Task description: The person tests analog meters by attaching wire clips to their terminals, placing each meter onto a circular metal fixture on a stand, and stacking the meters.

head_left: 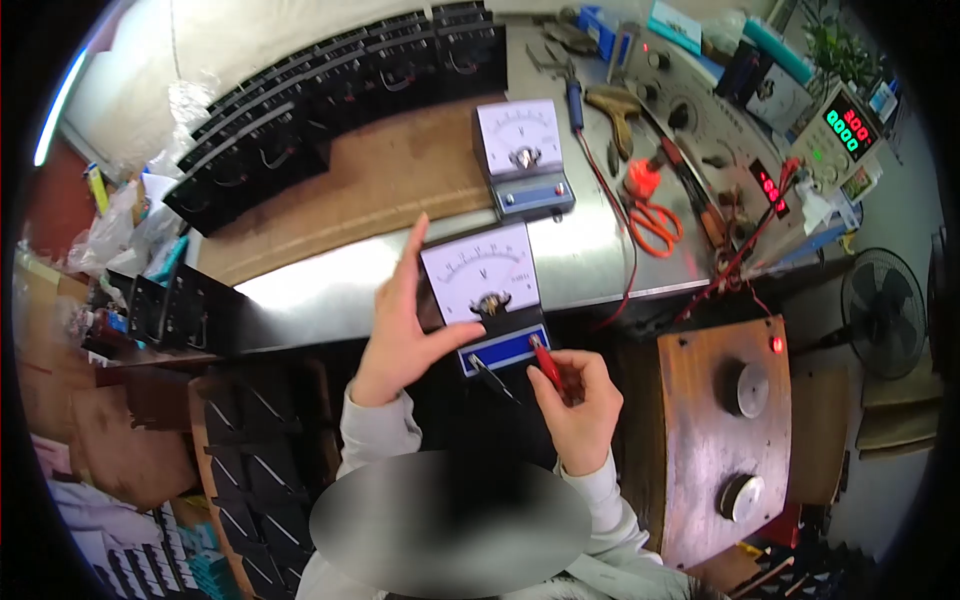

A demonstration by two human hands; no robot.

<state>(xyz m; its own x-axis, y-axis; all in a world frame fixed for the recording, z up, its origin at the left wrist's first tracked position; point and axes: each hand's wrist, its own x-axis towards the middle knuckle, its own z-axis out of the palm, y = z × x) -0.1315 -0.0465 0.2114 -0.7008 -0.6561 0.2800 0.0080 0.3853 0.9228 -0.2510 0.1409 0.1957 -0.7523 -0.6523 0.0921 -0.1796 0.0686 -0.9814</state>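
A white-faced voltmeter [485, 270] with a blue terminal strip stands tilted at the table's front edge. My left hand [405, 335] holds it by the left side, thumb across the front below the dial and index finger stretched upward. Between the fingertips of my right hand [583, 405] is a red alligator clip [546, 366], its tip at the right terminal. A black alligator clip [493, 380] sits at the left terminal. Behind, a second voltmeter [520, 140] stands on the table, touched by neither hand.
Rows of black meter housings [350, 90] stand on brown cardboard [400, 160] at the back left. Orange-handled scissors [655, 230], pliers and red leads lie to the right, beside a power supply [845, 130] with lit digits. A wooden box with metal knobs [720, 430] stands front right.
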